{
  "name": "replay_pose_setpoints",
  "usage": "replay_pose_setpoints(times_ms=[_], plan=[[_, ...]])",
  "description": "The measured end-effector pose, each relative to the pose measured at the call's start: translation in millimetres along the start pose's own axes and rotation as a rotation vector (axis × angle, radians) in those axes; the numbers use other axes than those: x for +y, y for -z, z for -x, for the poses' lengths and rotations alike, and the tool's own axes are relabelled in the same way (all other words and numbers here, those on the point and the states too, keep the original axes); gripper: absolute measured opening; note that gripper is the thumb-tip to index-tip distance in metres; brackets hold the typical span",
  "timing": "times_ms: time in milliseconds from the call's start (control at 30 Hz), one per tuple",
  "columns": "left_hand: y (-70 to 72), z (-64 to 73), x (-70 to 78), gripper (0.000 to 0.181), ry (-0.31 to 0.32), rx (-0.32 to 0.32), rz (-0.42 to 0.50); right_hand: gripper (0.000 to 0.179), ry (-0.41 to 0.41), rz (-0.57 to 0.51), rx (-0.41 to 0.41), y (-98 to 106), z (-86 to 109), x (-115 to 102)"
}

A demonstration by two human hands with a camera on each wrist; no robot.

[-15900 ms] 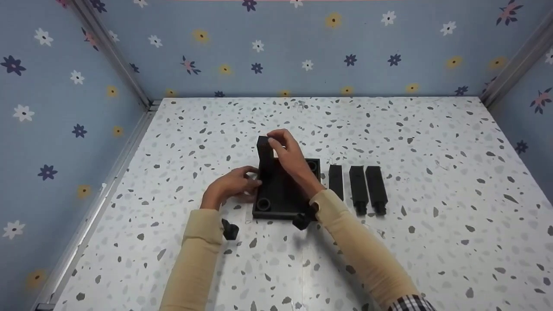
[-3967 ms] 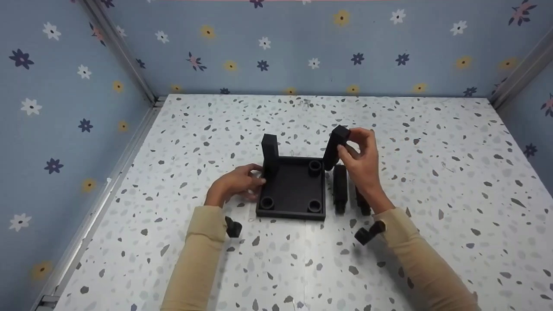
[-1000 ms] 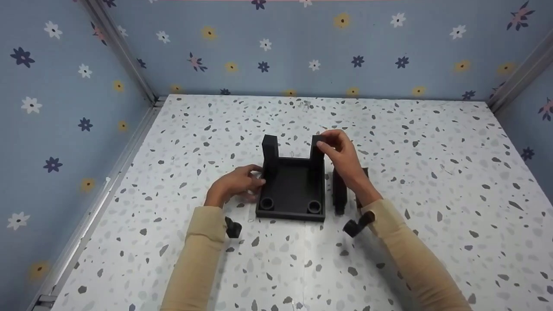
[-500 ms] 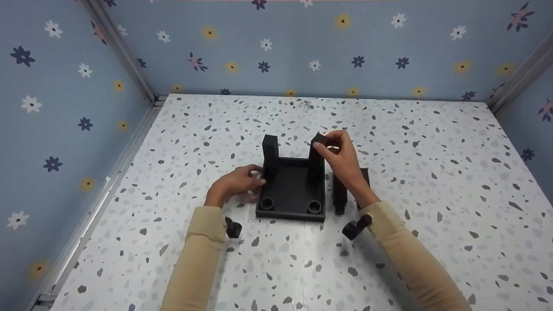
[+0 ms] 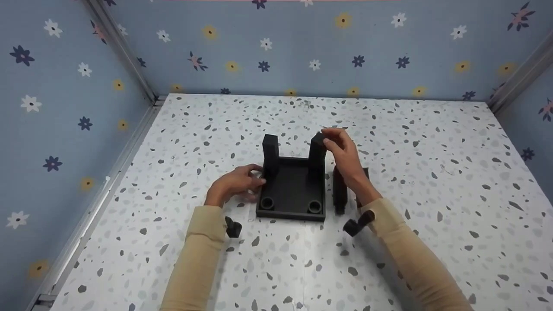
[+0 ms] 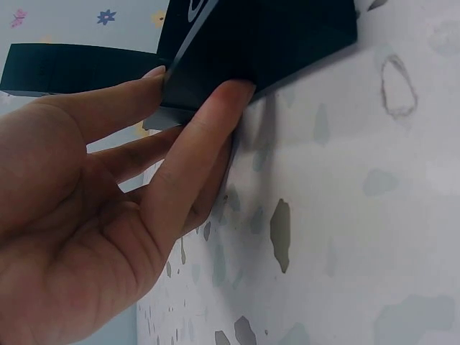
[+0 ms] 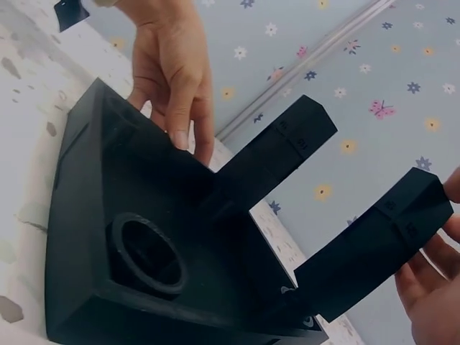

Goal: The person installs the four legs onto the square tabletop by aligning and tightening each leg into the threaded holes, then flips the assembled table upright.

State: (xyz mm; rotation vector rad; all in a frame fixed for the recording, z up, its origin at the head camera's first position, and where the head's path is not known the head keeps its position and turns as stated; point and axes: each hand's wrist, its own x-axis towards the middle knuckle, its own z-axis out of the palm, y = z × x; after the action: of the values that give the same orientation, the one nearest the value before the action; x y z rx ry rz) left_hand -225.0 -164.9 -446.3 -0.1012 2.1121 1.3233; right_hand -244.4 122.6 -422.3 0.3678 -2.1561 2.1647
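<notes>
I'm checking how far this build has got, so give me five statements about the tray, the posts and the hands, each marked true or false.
1. A left post and a right post rise from the tray's far corners. True.
2. The left near socket and the right near socket both hold posts. False: the left near socket and the right near socket are both empty.
3. The right hand touches the right post near its top. True.
4. The left hand is clear of the tray. False: the left hand touches the tray's left side.
5. A loose black piece lies right of the tray. True.
</notes>
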Motion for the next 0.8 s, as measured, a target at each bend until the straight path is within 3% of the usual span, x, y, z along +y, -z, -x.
replay_pose_setpoints(times_ms=[167, 267, 633, 800], plan=[[-0.4, 0.0, 0.5, 0.049, 0.008, -0.003, -0.003, 0.035, -0.046, -0.072, -0.110, 3.4, -1.8, -0.4], [-0.4, 0.1, 1.0, 0.048, 0.013, -0.002, -0.005, 0.035, -0.049, -0.067, -0.126, 3.6, -2.6, -0.6], [-0.2, 0.8, 0.5, 0.046, 0.014, -0.004, 0.021, 0.033, -0.028, 0.008, -0.016, -0.6, -1.3, 0.8], [0.2, 1.2, 1.0, 0.047, 0.021, -0.002, 0.017, 0.033, -0.022, 0.089, 0.017, -0.6, 0.4, 0.7]])
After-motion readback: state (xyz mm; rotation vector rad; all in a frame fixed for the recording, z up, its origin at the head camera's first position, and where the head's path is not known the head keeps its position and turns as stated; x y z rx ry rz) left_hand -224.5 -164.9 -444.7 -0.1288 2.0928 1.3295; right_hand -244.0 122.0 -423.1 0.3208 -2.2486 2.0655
